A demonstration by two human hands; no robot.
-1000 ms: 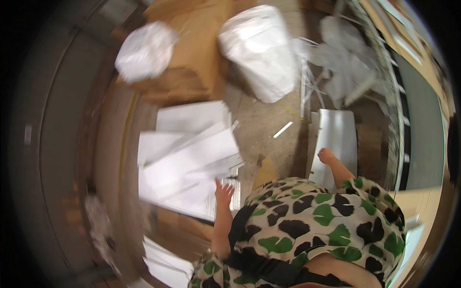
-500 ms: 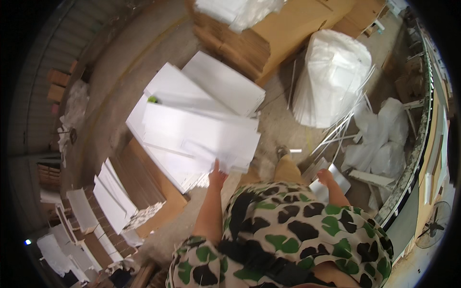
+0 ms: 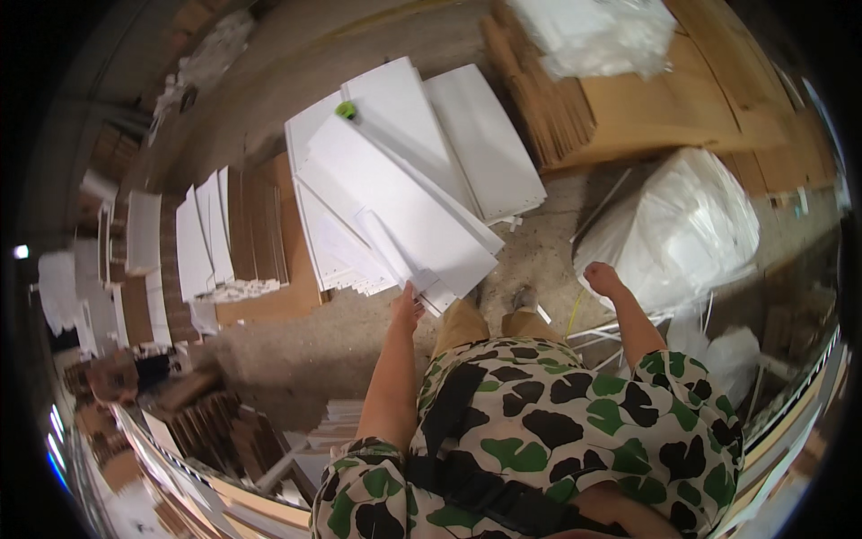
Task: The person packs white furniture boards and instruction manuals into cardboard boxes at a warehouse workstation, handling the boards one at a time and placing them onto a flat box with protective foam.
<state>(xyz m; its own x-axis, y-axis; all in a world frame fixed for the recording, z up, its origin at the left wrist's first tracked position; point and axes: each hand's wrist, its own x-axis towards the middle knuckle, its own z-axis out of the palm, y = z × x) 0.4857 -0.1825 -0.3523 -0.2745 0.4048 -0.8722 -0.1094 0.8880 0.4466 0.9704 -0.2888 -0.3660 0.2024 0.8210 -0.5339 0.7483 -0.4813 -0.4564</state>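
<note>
My left hand [image 3: 409,307] is closed at the near end of a narrow, pale, translucent-looking strip [image 3: 384,241], which slants across the top of the stack. Under it are fanned-out white panels [image 3: 404,193], with small holes along some edges. A green roll [image 3: 346,110], perhaps tape, sits on the panels toward their far end. My right hand [image 3: 602,278] hangs in the air as a loose fist, with nothing showing in it. It is in front of a large plastic-wrapped white bundle [image 3: 687,225], apart from it as far as I can see.
Brown cardboard sheets [image 3: 655,112] lie stacked at the far right, with clear plastic wrap [image 3: 597,31] on top. On the left, white and brown boards [image 3: 233,234] stand on cardboard. Thin white strips [image 3: 611,332] lie near my right side. Another person [image 3: 112,377] appears at the lower left.
The view has turned, so the panels now sit farther right and the bundle nearer my right hand. My right arm has swung forward and up. The left hand stays at the strip's end.
</note>
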